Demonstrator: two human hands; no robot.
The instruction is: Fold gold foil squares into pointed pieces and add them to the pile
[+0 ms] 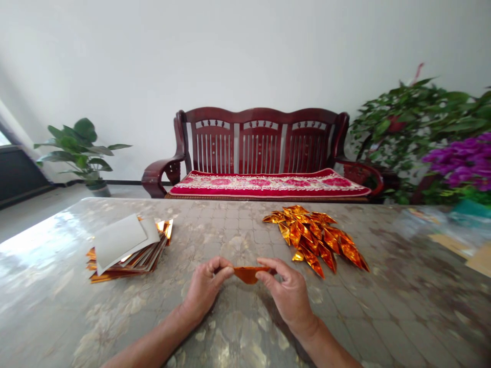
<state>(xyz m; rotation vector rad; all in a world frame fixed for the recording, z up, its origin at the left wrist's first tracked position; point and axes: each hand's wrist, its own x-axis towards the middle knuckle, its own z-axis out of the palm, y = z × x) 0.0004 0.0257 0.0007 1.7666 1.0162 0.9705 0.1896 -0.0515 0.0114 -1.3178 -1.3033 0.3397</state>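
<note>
Left hand (205,289) and right hand (289,295) both narrow, I'm pinching an orange foil piece (249,274) between them just above the tabletop (368,317) | folded foil pieces (314,240) ahead right | foil sheet stack (128,263) ahead left, white paper (118,243) on top

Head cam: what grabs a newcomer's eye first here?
The heap of pointed gold-orange foil folds on the tabletop, right of centre, stands out most. Front centre, the left hand and right hand pinch a small foil piece. Beyond the tabletop sits a dark red bench.

orange-gold foil pc (249,274) | folded, small curved wedge | tip pointing down | pinched at both ends, lifted
</note>
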